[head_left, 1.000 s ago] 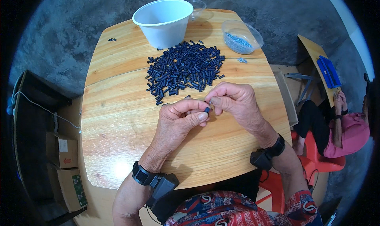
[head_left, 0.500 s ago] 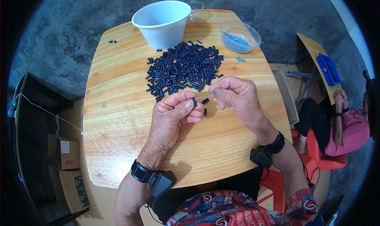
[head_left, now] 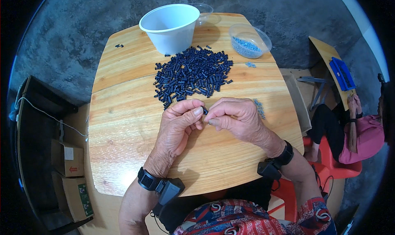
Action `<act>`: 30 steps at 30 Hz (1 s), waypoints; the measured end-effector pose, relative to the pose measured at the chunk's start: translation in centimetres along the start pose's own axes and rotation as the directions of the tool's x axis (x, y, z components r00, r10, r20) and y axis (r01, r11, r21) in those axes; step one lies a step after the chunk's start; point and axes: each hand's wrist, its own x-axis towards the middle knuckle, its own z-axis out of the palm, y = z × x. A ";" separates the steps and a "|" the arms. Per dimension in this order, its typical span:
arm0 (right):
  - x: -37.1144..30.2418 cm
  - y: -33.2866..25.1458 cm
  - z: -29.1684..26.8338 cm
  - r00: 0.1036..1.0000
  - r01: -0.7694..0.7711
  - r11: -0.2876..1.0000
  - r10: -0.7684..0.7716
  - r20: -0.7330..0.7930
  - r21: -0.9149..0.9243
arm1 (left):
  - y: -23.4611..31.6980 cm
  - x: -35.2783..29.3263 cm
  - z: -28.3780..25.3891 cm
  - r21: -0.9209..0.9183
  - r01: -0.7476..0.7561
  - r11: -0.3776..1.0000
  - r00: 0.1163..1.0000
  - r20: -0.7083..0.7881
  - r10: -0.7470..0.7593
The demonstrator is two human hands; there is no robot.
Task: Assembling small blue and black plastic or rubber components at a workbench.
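My left hand (head_left: 179, 124) is closed, pinching a small black plastic piece (head_left: 205, 111) between thumb and forefinger. Close against it, on the right, my right hand (head_left: 238, 119) has its thumb and fingers pressed together at the piece's end. Whatever sits between those right fingertips is hidden. Just beyond both hands lies a large heap of similar black plastic pieces (head_left: 193, 72). Small silvery metal parts, which look like screws (head_left: 259, 108), lie scattered beside my right hand.
Behind the heap stands a white tub (head_left: 170, 39), with a clear container (head_left: 204, 15) behind it. A clear bowl (head_left: 251, 50) of silvery parts is at the far right of the wooden table (head_left: 123, 144). Another person (head_left: 358, 134) sits to the right near a blue tray (head_left: 342, 73).
My right hand has come left and down to meet the black piece in my left hand; a tiny silvery part showed at its fingertips before. Two loose black pieces are now out of sight.
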 end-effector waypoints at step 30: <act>0.4 1.3 -0.7 0.987 0.015 0.999 -0.022 -0.158 -0.041 | -0.2 -0.2 0.3 0.275 0.001 0.961 0.998 0.056 -0.017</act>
